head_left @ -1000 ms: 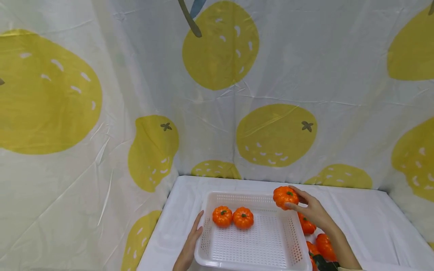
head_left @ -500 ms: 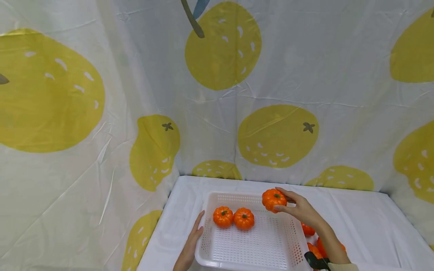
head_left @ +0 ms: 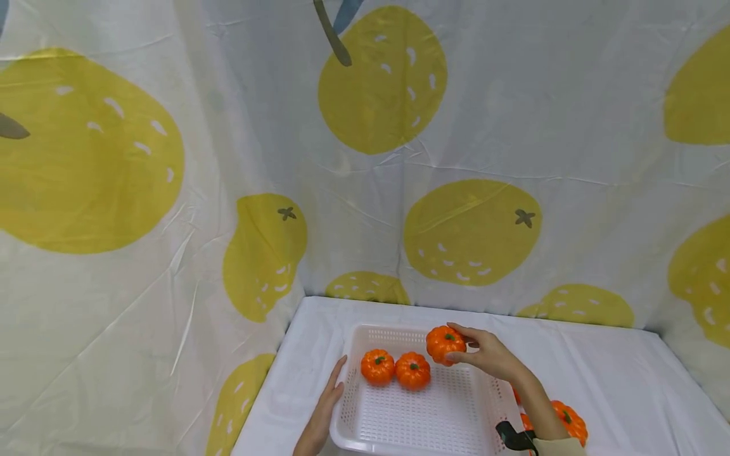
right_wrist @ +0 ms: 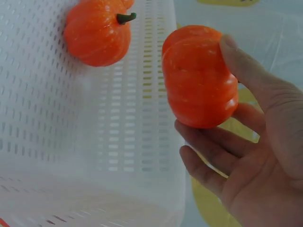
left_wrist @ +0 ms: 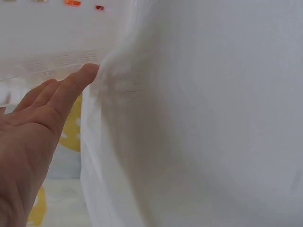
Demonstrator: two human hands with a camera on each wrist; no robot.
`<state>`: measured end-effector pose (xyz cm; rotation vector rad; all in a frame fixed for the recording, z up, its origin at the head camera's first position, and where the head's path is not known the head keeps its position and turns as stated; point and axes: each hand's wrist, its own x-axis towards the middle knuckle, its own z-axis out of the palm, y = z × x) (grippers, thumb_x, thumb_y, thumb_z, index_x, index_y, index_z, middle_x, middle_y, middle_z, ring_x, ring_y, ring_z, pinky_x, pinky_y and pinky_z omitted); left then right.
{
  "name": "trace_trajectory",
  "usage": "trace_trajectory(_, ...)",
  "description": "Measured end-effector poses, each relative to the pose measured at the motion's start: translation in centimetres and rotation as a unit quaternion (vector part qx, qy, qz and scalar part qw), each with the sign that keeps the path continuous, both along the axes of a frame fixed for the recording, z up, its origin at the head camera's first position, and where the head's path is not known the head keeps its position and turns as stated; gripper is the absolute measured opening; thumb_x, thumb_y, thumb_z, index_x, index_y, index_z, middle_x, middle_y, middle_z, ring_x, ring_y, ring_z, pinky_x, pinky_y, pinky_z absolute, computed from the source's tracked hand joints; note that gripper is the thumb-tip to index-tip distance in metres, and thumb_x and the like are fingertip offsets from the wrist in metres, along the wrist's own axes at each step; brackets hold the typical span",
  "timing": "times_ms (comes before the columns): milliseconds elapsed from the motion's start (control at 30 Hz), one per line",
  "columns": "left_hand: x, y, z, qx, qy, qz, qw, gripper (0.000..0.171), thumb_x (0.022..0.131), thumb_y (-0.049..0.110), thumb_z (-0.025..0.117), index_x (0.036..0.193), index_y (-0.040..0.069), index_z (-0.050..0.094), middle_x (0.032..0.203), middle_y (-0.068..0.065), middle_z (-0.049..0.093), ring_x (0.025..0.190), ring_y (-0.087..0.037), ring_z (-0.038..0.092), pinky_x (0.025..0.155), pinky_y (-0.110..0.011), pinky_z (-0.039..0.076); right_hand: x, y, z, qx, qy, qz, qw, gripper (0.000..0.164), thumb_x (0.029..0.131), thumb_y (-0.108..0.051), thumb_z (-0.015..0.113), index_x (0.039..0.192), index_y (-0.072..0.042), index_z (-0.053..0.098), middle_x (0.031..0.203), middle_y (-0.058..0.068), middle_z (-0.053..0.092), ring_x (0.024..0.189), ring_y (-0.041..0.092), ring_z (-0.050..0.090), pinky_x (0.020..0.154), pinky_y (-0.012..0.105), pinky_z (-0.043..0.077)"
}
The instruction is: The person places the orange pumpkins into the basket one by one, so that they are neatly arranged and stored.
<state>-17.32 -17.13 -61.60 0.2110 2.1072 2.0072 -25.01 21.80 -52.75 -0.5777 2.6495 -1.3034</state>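
Note:
A white plastic basket [head_left: 422, 424] with slotted walls stands on the table. Two small orange pumpkins, a left pumpkin [head_left: 377, 367] and a right pumpkin [head_left: 413, 371], sit side by side in its back left part. My right hand [head_left: 492, 356] grips a third pumpkin [head_left: 446, 345] between thumb and fingers, over the back of the basket. In the right wrist view this held pumpkin [right_wrist: 199, 75] shows ribbed sides, with the thumb on top and fingers beneath. My left hand [head_left: 324, 411] lies with straight fingers against the basket's left wall; the left wrist view shows its fingertips at the wall.
More orange pumpkins [head_left: 570, 421] lie on the table right of the basket, partly hidden by the right forearm. A black strap [head_left: 513, 437] is round the right wrist. A lemon-print curtain [head_left: 365, 190] hangs behind the white-covered table [head_left: 616, 367] and along its left.
My right hand has carried the held pumpkin leftward from the basket's right rim, close to the two inside. The left hand stays at the left wall. The head view has shifted slightly.

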Motion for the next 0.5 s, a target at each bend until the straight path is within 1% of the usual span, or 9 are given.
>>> trace_trajectory(100, -0.03, 0.09, 0.08, -0.002, -0.003, 0.000, 1.0000, 0.061, 0.112, 0.043, 0.029, 0.168, 0.027, 0.011, 0.176, -0.012, 0.000, 0.160, -0.045, -0.002, 0.122, -0.074, 0.000, -0.13, -0.24, -0.14, 0.006, -0.001, 0.008, 1.000, 0.076, 0.091, -0.034, 0.079, 0.153, -0.003, 0.049, 0.143, 0.027, 0.061, 0.121, 0.041, 0.066, 0.095, 0.044, 0.059)
trace_trajectory(200, -0.04, 0.10, 0.11, -0.004, -0.002, 0.001, 1.0000, 0.061, 0.112, 0.043, 0.028, 0.168, 0.027, 0.011, 0.176, -0.013, 0.000, 0.160, -0.045, -0.002, 0.122, -0.073, 0.000, -0.15, -0.34, -0.36, 0.009, -0.006, 0.017, 1.000, 0.077, 0.091, -0.033, 0.079, 0.153, 0.000, 0.048, 0.141, 0.029, 0.061, 0.119, 0.041, 0.066, 0.092, 0.036, 0.059)
trace_trajectory(333, -0.03, 0.06, 0.13, -0.006, 0.002, 0.007, 1.0000, 0.061, 0.112, 0.042, 0.029, 0.168, 0.026, 0.012, 0.176, -0.013, 0.001, 0.161, -0.045, -0.003, 0.122, -0.073, -0.002, 0.04, -0.48, -0.58, 0.009, -0.020, 0.033, 0.999, 0.077, 0.092, -0.031, 0.079, 0.152, 0.005, 0.046, 0.141, 0.031, 0.060, 0.118, 0.040, 0.066, 0.087, 0.022, 0.056)
trace_trajectory(500, -0.05, 0.03, 0.02, -0.008, 0.002, 0.008, 0.9999, 0.061, 0.112, 0.043, 0.028, 0.168, 0.027, 0.012, 0.176, -0.012, 0.001, 0.160, -0.045, -0.003, 0.122, -0.073, -0.002, 0.29, -0.53, -0.62, 0.010, -0.032, 0.039, 0.999, 0.078, 0.091, -0.027, 0.080, 0.149, 0.012, 0.046, 0.142, 0.034, 0.058, 0.114, 0.037, 0.068, 0.082, 0.020, 0.056)
